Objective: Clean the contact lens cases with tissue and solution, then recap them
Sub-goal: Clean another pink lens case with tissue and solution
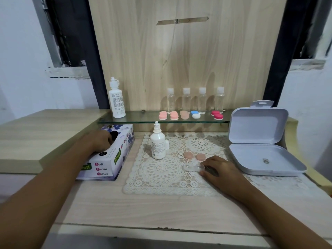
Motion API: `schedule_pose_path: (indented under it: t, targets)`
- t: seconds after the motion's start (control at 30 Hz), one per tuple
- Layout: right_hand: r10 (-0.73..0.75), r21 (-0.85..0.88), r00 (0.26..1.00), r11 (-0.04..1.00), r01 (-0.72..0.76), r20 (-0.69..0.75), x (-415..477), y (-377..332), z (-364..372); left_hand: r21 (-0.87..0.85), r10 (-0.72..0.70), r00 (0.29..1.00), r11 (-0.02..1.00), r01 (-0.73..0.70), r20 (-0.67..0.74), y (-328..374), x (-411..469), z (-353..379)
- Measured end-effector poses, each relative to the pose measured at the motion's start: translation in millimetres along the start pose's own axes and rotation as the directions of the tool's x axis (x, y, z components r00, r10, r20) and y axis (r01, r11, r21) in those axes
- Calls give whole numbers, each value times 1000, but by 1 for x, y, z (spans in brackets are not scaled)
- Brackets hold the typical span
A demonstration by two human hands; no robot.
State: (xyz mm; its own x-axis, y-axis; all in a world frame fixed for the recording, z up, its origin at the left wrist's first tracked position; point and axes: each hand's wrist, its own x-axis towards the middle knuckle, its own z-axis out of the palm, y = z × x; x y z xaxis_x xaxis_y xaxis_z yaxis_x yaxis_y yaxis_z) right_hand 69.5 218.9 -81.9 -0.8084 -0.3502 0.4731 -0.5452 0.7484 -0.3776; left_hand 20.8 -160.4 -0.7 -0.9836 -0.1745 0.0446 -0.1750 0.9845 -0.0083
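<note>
Bench (pixel 161 209): pale wood-grain top; carries everything below except the shelf items.
Glass shelf (pixel 140 117): fixed across the back panel, above the bench.
Lace mat (pixel 161 177): white, flat at bench centre.
Storage box (pixel 269 169): grey, lid raised, right of the mat.
Tissue box (pixel 107 166): floral print, left of the mat, opening upward.
Left hand (pixel 100 141): on the tissue box, fingers curled into the opening; grip hidden, cannot tell what it holds.
Right hand (pixel 219 168): on the mat, grip narrow, pinching the right end of the open lens case.
Large solution bottle (pixel 116 101): white, upright, left end of the shelf.
Small solution bottle (pixel 157 144): white, upright on the mat.
Clear bottles (pixel 186 100): 4, white-capped, in a row on the shelf.
Capped lens cases (pixel 174 115): 5, on the shelf before the bottles.
Open lens case (pixel 191 167): clear, uncapped, on the mat.
Caps (pixel 188 155): 2, peach, on the mat just behind the open case.
</note>
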Motion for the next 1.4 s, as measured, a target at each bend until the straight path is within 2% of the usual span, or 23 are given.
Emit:
schedule_pose_path:
  t: [0.2, 0.3, 0.4, 0.5, 0.57, 0.7, 0.8, 0.87, 1.0, 1.13, 1.27, 1.4]
  targets:
    - [-5, 1, 1000, 1000, 5, 4, 0, 0, 0, 16, 80, 975, 997, -78, -209, -3, -10, 1]
    - [-5, 4, 1000, 1000, 5, 3, -1, 0, -1, -106, 16, 948, 993, -53, -319, -4, -15, 5]
    - [1, 5, 1000, 1000, -1, 5, -1, -1, -1, -280, -82, 886, 958, -56, -456, 2, -24, 4]
    - [5, -2, 1000, 1000, -5, 4, 0, -1, -1, -558, -228, 886, 829, -42, -405, 3, -30, 0]
    - [9, 10, 1000, 1000, -9, 6, 0, -1, -1, -691, -268, 891, 720, -68, -367, 1, -29, -2]
    - [9, 30, 1000, 1000, -9, 7, -1, -2, -1, -811, -285, 894, 570, -133, -347, 0, -29, -9]
    - [10, 18, 1000, 1000, -10, 4, 0, -2, -1, -894, -259, 911, 399, -202, -321, 7, -39, -20]
    - [12, 14, 1000, 1000, -12, 3, 0, -1, -1, -913, -236, 922, 347, -215, -307, 13, -49, -29]
    - [17, 12, 1000, 1000, -17, 6, 1, 0, 0, -865, -221, 886, 404, -297, -408, 23, -65, -48]
    - [17, 14, 1000, 1000, -17, 3, 0, 0, 0, -758, -168, 822, 520, -395, -544, 43, -84, -58]
    - [11, 13, 1000, 1000, -11, -1, -1, 0, 0, -760, -68, 834, 456, -463, -548, 71, -108, -55]
    - [13, 21, 1000, 1000, -13, 0, -1, 0, -1, -752, 23, 841, 434, -496, -541, 103, -130, -38]
